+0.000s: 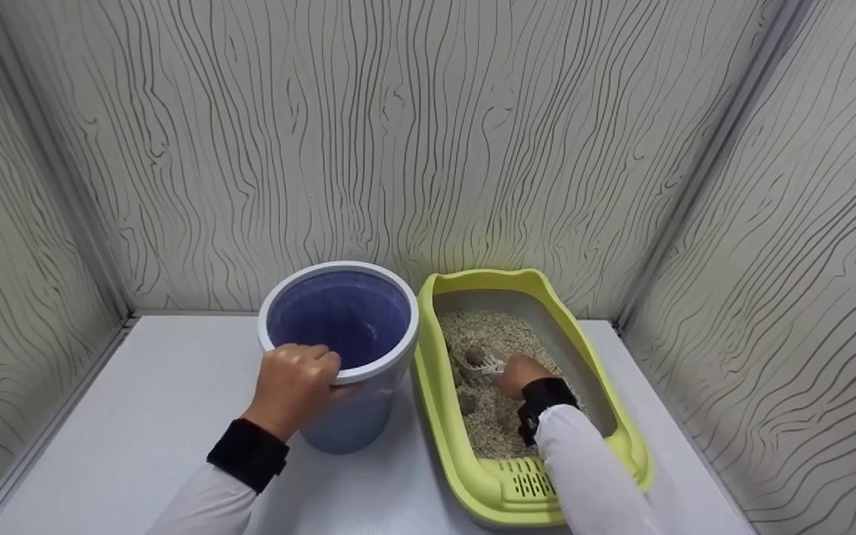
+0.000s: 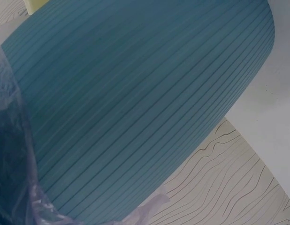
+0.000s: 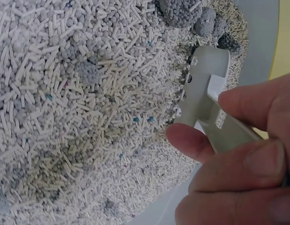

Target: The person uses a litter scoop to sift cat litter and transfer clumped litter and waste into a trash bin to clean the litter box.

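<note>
My left hand (image 1: 296, 385) grips the near rim of a blue waste bin (image 1: 350, 427), which is lined with a purplish plastic bag (image 1: 350, 297). In the left wrist view only the ribbed bin wall (image 2: 145, 103) and some bag film show. My right hand (image 1: 523, 375) holds a pale litter scoop (image 3: 208, 63) by its handle, low in the yellow-rimmed litter box (image 1: 439, 438). A round brown clump (image 1: 475, 354) appears at the scoop's slotted head in the head view. Grey clumps (image 3: 180, 10) lie in the litter (image 3: 112, 93) near the box wall.
The bin and litter box stand side by side on a white table (image 1: 168, 401). Wood-patterned panels (image 1: 324, 148) enclose the back and both sides. A slotted step (image 1: 532, 475) forms the box's near end.
</note>
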Tool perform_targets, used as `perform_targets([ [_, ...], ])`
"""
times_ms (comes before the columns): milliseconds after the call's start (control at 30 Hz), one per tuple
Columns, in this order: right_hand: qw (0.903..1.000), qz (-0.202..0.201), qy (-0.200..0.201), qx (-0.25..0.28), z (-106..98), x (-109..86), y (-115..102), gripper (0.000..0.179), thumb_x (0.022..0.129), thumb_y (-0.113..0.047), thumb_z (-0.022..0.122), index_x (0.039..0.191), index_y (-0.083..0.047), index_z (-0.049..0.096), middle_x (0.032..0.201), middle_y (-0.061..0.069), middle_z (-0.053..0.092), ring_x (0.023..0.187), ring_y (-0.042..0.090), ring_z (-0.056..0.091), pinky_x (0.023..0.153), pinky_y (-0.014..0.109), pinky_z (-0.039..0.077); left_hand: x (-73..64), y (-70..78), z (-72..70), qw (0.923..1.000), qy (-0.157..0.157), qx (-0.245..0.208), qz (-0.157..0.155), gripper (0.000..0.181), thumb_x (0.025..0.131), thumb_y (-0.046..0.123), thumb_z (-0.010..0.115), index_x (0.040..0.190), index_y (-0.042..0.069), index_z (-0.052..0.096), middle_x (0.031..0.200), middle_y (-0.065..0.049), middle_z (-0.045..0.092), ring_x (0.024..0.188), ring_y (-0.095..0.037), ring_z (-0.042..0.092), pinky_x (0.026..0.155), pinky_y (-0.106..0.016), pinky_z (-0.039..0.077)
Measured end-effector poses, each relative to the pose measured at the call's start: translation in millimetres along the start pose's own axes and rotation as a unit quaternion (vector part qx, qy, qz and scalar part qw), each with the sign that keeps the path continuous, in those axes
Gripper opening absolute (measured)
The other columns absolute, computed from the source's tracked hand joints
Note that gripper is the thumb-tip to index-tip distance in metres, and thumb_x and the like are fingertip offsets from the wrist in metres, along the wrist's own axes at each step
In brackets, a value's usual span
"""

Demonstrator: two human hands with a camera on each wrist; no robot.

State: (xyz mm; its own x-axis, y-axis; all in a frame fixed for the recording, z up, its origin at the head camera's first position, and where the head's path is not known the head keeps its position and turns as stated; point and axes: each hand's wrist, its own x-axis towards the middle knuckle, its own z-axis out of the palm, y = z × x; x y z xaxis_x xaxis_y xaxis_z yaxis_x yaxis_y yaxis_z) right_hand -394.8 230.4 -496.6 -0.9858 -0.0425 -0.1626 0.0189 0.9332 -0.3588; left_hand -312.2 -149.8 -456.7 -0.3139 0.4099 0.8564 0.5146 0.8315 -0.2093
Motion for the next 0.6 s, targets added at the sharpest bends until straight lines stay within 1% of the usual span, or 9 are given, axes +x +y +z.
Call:
perform_targets([
  [100,1.0000,-0.003,0.003,-0.007,-0.9,-2.9,-4.4,0.027,0.101,-0.017,0.059,0.079,-0.002,0.063,0.075,0.006,0.054,0.064,0.020,0.046,0.065,0.034,0.040,0.1,0.0,0.3,1.0000,0.002,0.001,0.001,0.065,0.066,0.063,0.089,0.056,0.017,0.045,0.050,0.004,0.047,0.042,-0.016,0.043,0.044,-0.035,0.037],
  [200,0.9999,-0.004,0.006,-0.011,-1.7,-5.2,-7.6,0.032,0.102,-0.019,0.060,0.075,-0.004,0.063,0.073,0.005,0.054,0.063,0.020,0.047,0.066,0.035,0.041,0.8,0.1,0.6,1.0000,0.004,0.002,0.000,0.065,0.066,0.064,0.088,0.056,0.017,0.045,0.050,0.004,0.047,0.041,-0.016,0.043,0.044,-0.035,0.037],
  [267,1.0000,-0.005,-0.001,-0.004,-1.7,-4.5,-7.9,0.036,0.103,-0.019,0.059,0.069,-0.006,0.059,0.070,0.004,0.051,0.061,0.019,0.046,0.066,0.035,0.041,1.2,0.1,0.8,1.0000,0.007,0.001,-0.001,0.066,0.067,0.066,0.088,0.055,0.017,0.044,0.050,0.004,0.047,0.041,-0.017,0.044,0.044,-0.035,0.037],
  [433,0.9993,-0.030,-0.017,-0.016,2.8,-1.6,-3.9,0.043,0.105,-0.019,0.053,0.063,-0.012,0.048,0.064,0.001,0.042,0.059,0.018,0.042,0.066,0.034,0.039,0.6,0.8,0.9,1.0000,0.006,0.003,-0.001,0.067,0.068,0.066,0.087,0.055,0.017,0.043,0.049,0.004,0.045,0.041,-0.016,0.042,0.044,-0.035,0.035],
  [500,0.9988,-0.041,-0.015,-0.024,4.6,-0.8,-1.0,0.045,0.106,-0.019,0.051,0.062,-0.013,0.045,0.062,-0.001,0.038,0.058,0.017,0.039,0.066,0.034,0.037,0.4,1.2,0.6,1.0000,0.002,0.004,0.000,0.066,0.068,0.064,0.088,0.055,0.018,0.042,0.049,0.004,0.044,0.041,-0.015,0.040,0.043,-0.034,0.034],
  [567,0.9988,-0.044,-0.007,-0.021,5.6,0.2,2.8,0.045,0.107,-0.019,0.051,0.063,-0.011,0.046,0.062,0.000,0.037,0.057,0.017,0.038,0.065,0.034,0.036,0.2,1.1,0.3,1.0000,0.000,0.006,0.000,0.065,0.067,0.061,0.090,0.055,0.018,0.042,0.049,0.004,0.044,0.041,-0.015,0.039,0.044,-0.033,0.033],
  [600,0.9986,-0.047,-0.001,-0.023,4.7,-0.4,4.0,0.043,0.107,-0.019,0.050,0.065,-0.009,0.051,0.063,0.001,0.041,0.058,0.017,0.039,0.065,0.034,0.037,0.2,1.0,0.1,1.0000,-0.001,0.007,-0.001,0.065,0.067,0.060,0.090,0.055,0.018,0.042,0.049,0.004,0.044,0.041,-0.015,0.039,0.044,-0.033,0.032],
])
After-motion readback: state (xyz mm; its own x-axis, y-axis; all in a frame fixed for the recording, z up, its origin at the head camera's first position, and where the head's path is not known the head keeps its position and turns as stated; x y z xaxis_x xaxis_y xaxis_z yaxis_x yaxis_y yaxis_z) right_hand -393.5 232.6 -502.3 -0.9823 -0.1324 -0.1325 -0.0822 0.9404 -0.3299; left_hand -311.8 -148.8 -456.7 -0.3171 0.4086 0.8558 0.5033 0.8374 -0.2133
